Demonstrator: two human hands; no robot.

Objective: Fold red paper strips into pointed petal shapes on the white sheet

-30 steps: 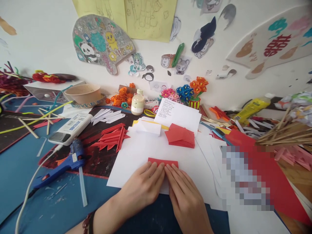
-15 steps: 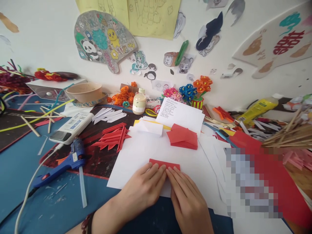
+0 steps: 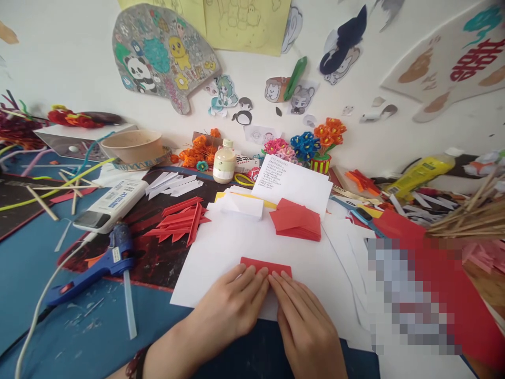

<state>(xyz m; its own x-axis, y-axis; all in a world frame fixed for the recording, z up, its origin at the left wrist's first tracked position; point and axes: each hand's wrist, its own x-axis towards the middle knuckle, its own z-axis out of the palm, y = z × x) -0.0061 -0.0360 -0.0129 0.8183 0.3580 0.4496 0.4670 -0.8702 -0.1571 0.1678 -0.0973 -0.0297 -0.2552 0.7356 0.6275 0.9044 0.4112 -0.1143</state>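
A small sheet of red paper (image 3: 265,265) lies on the white paper in front of me, its near edge hidden under my fingers. My left hand (image 3: 239,297) is closed on its left part, fingers pressed together. From the right, my right hand (image 3: 302,313) grips the same paper, its fingertips meeting those of the left. Both thumbs are out of sight. Just beyond, a stack of red paper pieces (image 3: 298,221) sits beside a folded white paper stack (image 3: 242,206). Several folded red paper strips (image 3: 181,220) are piled to the left.
At left lie a blue glue gun (image 3: 94,268) with a glue stick, a white power strip (image 3: 112,205) and its cable. Further back stand a bowl (image 3: 132,146), a bottle (image 3: 224,163) and handmade flowers (image 3: 305,147). Red sheets (image 3: 426,263) and thin sticks (image 3: 469,210) crowd the right side.
The view has shifted slightly, so the things at left sit a little further left. Both hands stay on the red paper with almost no visible movement.
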